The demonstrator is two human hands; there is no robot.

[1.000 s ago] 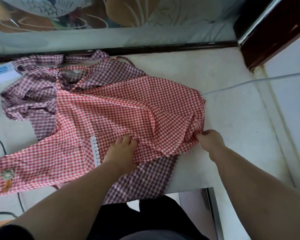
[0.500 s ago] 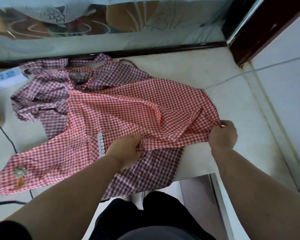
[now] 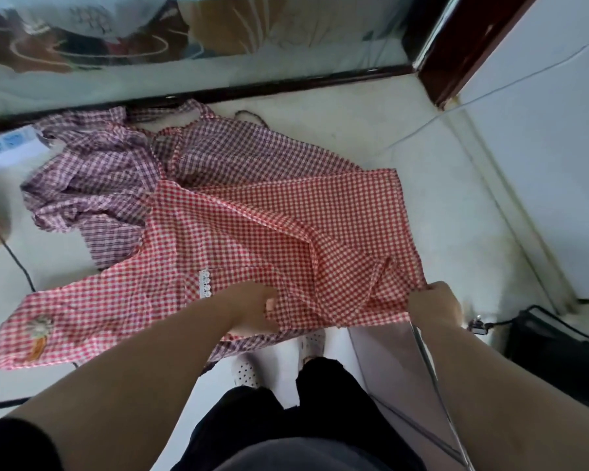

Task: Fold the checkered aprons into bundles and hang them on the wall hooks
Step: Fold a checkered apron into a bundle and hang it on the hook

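Clearly, the red-and-white checkered cloth apron [image 3: 238, 232] is laid left-to-right on the white counter [image 3: 456, 198], its right corner pinched by the right hand [image 3: 434, 305], its near middle gripped by the left hand [image 3: 252, 307], nearer the free left end.

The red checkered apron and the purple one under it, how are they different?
The red apron has bright red checks, the purple apron darker purple ones. The red apron lies spread on top; the purple apron is crumpled beneath it. The left hand and right hand grip the red apron's near edge; neither holds the purple apron. Both are checkered and lie on one pale surface.
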